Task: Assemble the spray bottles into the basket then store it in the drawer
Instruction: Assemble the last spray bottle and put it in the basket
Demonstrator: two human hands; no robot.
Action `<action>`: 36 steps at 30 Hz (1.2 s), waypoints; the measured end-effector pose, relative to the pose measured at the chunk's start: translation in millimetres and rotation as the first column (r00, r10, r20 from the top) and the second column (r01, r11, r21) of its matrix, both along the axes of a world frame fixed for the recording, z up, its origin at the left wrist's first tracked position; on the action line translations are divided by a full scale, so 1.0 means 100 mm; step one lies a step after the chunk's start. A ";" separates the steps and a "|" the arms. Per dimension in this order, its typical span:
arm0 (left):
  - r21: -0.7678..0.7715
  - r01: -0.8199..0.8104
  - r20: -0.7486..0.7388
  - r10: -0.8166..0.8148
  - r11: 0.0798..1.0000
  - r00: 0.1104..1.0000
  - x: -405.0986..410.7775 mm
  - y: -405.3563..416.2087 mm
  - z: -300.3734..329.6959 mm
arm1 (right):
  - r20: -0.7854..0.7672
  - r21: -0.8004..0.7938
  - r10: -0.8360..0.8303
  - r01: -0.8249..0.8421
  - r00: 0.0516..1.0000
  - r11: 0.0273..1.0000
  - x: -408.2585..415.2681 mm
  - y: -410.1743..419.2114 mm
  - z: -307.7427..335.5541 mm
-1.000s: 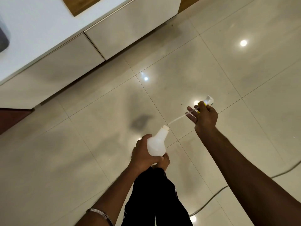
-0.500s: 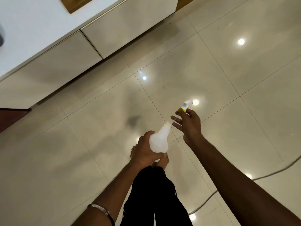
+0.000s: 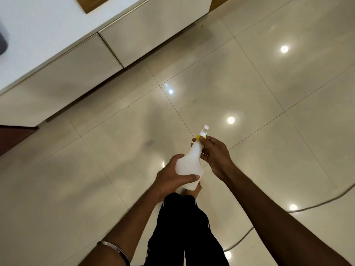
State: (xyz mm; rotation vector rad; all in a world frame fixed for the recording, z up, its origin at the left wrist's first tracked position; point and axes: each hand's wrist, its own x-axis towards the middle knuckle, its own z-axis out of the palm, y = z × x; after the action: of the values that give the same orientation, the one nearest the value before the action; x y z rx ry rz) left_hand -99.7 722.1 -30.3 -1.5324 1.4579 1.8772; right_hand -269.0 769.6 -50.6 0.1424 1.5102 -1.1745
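Observation:
A white plastic spray bottle (image 3: 190, 164) is held over the floor in front of my legs, its neck tilted up and to the right. My left hand (image 3: 171, 177) wraps around the bottle's body. The white trigger sprayer head (image 3: 204, 131) with its yellow collar sits on the bottle's neck. My right hand (image 3: 215, 152) pinches that collar with fingertips. The sprayer's tube is hidden inside the bottle. No basket is in view.
White cabinet drawer fronts (image 3: 153, 29) run along the upper left, all closed, under a white countertop (image 3: 38, 29). Glossy cream floor tiles (image 3: 269, 93) fill the rest. A thin cable (image 3: 317, 204) trails over the floor at the right. My bare feet and dark trousers are below the bottle.
My right hand brought the sprayer head from off to the right, fed its tube into the bottle, and now holds the head seated on the neck. The left hand kept its hold.

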 end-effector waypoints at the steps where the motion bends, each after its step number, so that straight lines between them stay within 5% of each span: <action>1: 0.038 -0.036 -0.021 0.037 0.999 0.999 0.01 0.00 0.00 | 0.015 -0.015 0.000 0.000 1.000 1.000 0.00 0.00 0.00; 4: 0.271 -0.148 -0.095 0.179 0.951 0.979 0.06 -0.04 0.00 | 0.075 -0.061 0.013 -0.008 0.997 0.998 -0.03 0.00 0.00; 8: 0.633 -0.237 -0.150 0.418 0.736 0.896 0.14 -0.11 0.07 | 0.236 -0.121 -0.039 0.069 0.971 0.990 -0.04 -0.02 0.00; 11: 0.674 -0.272 -0.148 0.486 0.687 0.862 0.16 -0.10 0.12 | 0.336 -0.134 -0.076 0.128 0.939 0.983 -0.02 -0.03 0.00; 13: 0.528 -0.272 -0.157 0.407 0.804 0.900 0.11 -0.06 0.11 | 0.325 -0.090 -0.089 0.124 0.941 0.988 0.00 -0.07 0.01; 16: 0.086 -0.205 -0.070 0.212 0.975 0.975 0.02 0.03 0.10 | 0.212 0.024 -0.109 0.107 0.971 0.994 0.03 -0.15 0.02; 19: -0.257 0.009 0.121 0.023 0.966 0.992 -0.08 0.09 0.14 | 0.094 0.139 -0.160 0.146 0.983 0.979 0.09 -0.22 0.00; 23: -0.406 0.175 0.265 -0.068 0.897 0.962 -0.15 0.20 0.17 | -0.011 0.150 -0.207 0.206 0.978 0.967 0.18 -0.25 0.00; 26: -0.260 -0.217 0.020 0.230 0.941 0.973 -0.07 0.14 0.21 | 0.023 0.066 -0.224 0.222 0.974 0.973 0.09 -0.26 0.07; 29: 0.231 -0.583 -0.009 0.601 0.779 0.800 0.08 -0.01 0.20 | 0.091 0.013 -0.250 0.250 0.964 0.968 -0.01 -0.27 0.12; 32: 0.697 -0.480 0.076 0.612 0.532 0.788 0.16 -0.01 0.21 | 0.170 -0.006 -0.262 0.267 0.950 0.964 0.00 -0.28 0.16; 34: 0.739 -0.456 0.048 0.637 0.495 0.769 0.15 0.05 0.23 | 0.236 -0.002 -0.252 0.260 0.938 0.966 0.00 -0.29 0.20; 36: 0.622 -0.551 0.010 0.698 0.556 0.716 0.10 0.08 0.24 | 0.240 -0.010 -0.228 0.237 0.944 0.972 -0.01 -0.32 0.23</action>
State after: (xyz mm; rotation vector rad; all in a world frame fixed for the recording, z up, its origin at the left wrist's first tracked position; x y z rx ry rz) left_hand -90.1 730.5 -6.2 -1.6379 0.2224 2.6589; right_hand -270.3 738.1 -27.9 0.4309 1.2823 -1.3221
